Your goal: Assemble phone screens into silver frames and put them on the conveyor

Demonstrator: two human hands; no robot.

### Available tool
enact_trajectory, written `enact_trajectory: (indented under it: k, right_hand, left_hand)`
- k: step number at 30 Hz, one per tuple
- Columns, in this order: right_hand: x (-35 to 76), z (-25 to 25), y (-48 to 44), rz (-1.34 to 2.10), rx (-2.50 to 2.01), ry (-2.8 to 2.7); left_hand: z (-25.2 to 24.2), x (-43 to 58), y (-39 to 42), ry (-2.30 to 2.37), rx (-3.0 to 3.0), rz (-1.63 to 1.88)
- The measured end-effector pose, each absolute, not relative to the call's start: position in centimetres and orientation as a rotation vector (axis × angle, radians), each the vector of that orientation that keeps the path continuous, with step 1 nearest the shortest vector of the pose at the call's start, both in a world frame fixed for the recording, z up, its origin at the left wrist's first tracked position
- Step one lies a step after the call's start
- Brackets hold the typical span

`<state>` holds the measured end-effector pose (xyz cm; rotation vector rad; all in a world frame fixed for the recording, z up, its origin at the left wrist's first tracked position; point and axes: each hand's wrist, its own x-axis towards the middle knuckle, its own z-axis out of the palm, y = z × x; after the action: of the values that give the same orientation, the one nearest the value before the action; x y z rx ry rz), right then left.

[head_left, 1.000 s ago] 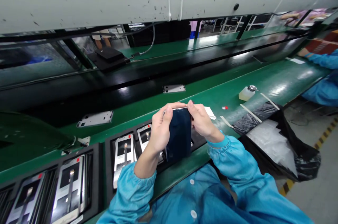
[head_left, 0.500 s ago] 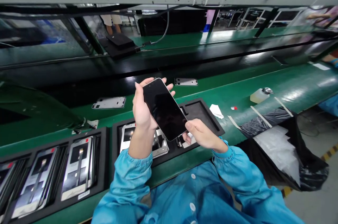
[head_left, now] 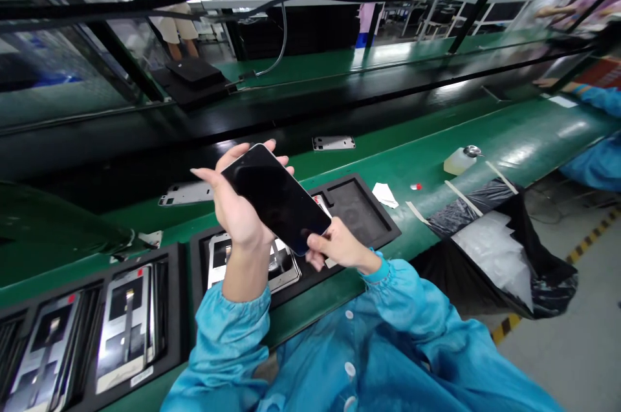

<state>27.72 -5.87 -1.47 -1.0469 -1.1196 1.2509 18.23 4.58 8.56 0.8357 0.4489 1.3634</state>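
A smartphone with a dark, glossy screen is held tilted above the workbench, screen facing me. My left hand cradles its upper part from behind: the fingertips show past the far edge, and the thumb stands away from the screen. At the lower right corner, my right hand pinches the phone between thumb and curled fingers. Under both hands lies a black foam tray, partly hidden by them. Phone back panels lie in its left part.
To the left, another foam tray holds stacked phone panels. Loose frames lie behind. A bottle of yellowish liquid, crumpled white paper and a taped black bag with clear plastic pieces are on the right. A co-worker's blue sleeve shows far right.
The view has shifted, with my hands and the phone now further left in it. My left thumb has swung outward from the phone's edge. My right hand still grips the lower corner.
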Motion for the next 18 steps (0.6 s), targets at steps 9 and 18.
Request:
enact_trajectory:
  k: [9,18]
  right_hand:
    - [26.7,-1.9,-5.0,1.354,-0.907,-1.085]
    - [32.6,-4.0,-6.6,0.812,-1.716,-1.373]
  left_hand:
    - [7.2,19.6,5.2,0.436,0.831,1.474]
    - [6.1,21.1,10.8,0.732,0.815,1.374]
